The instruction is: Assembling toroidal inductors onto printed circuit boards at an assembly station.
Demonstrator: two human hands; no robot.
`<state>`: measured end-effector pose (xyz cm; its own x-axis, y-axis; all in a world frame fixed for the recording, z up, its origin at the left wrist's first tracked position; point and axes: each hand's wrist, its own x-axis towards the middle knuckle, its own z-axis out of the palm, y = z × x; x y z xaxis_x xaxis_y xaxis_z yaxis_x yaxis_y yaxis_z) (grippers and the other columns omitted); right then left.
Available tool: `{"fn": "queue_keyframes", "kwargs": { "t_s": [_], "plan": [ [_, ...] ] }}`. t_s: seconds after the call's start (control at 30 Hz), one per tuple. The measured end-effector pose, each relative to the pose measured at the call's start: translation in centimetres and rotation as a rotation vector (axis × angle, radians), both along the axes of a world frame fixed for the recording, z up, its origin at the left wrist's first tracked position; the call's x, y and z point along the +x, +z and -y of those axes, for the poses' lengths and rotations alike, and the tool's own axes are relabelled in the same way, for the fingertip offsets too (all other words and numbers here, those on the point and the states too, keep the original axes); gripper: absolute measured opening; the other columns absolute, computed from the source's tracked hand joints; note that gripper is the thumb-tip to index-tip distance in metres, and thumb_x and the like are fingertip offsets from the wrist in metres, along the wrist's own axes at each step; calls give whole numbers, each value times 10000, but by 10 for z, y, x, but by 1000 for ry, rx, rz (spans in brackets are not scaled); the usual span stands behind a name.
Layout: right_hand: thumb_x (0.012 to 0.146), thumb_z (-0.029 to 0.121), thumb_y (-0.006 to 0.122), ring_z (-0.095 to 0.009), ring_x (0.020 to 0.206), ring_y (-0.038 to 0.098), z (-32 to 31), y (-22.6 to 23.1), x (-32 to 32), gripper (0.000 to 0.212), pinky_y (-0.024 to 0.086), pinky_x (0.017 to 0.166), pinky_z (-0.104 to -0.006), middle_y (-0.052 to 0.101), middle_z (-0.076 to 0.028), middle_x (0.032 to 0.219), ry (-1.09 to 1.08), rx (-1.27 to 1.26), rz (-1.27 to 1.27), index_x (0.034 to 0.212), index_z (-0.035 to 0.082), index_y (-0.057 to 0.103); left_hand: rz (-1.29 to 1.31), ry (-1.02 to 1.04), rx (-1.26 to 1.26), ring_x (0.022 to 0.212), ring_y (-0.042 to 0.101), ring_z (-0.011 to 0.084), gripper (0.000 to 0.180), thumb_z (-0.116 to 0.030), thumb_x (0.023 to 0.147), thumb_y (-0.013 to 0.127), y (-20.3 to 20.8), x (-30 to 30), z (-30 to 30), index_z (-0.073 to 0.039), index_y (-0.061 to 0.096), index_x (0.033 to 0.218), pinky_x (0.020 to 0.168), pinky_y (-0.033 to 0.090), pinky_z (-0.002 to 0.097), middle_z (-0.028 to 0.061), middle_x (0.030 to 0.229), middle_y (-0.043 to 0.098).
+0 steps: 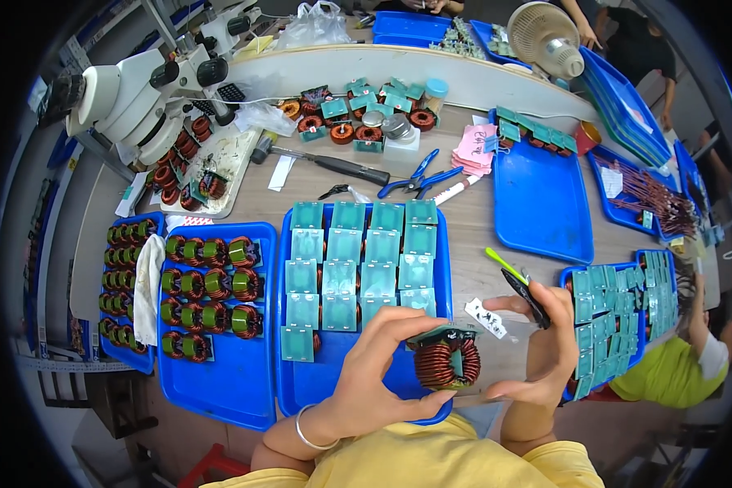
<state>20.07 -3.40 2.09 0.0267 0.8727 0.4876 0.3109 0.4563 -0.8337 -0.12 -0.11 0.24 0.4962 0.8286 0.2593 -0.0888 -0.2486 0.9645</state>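
My left hand [374,366] is closed round a copper-wound toroidal coil [446,363] with a green circuit board on its far side, pinched between fingers and thumb. In my right hand [549,346] rests a slim tool [522,291], yellow-green and black, across the index finger; its exact kind is unclear. That hand's thumb and fingertips curve toward the coil, a little apart from it. Between the hands shows a small white label with dark writing [485,317]. Below the left hand lies a blue tray [346,390] with rows of green-boarded coils.
To the left, another blue tray [211,390] holds upright coils, beside a white cloth [148,289]. Ahead lie blue pliers [421,179], a soldering iron [333,166], pink cards [473,150] and another blue tray [545,211]. A microscope [130,102] stands far left, a fan [543,37] far right.
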Motion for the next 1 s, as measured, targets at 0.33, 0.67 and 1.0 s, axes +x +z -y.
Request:
{"fn": "queue_keyframes", "kwargs": {
  "t_s": [0.33, 0.67, 1.0],
  "plan": [
    [500, 161, 876, -274, 1007, 573, 9, -7, -12, 931, 429, 866, -339, 433, -127, 1105, 80, -35, -49, 1271, -38, 394, 218, -47, -104, 1111, 472, 248, 659, -41, 592, 802, -3, 4, 1, -22, 434, 1139, 994, 339, 401, 115, 1142, 430],
    [522, 155, 863, -251, 965, 534, 13, -11, -11, 871, 427, 834, -325, 482, -145, 1093, 55, -73, -8, 1250, -39, 427, 33, 30, 144, 1054, 533, 246, 610, -90, 588, 822, 2, 0, 0, -43, 491, 1098, 1044, 258, 480, 106, 1072, 517],
    [599, 106, 788, -164, 655, 558, 6, 13, -10, 305, 381, 652, -320, 596, -11, 749, -163, 262, 143, 872, 74, 657, -10, 76, 180, 946, 528, 203, 667, -145, 511, 873, 5, -1, 0, -26, 507, 1056, 1033, 293, 490, 98, 999, 507]
  ]
}}
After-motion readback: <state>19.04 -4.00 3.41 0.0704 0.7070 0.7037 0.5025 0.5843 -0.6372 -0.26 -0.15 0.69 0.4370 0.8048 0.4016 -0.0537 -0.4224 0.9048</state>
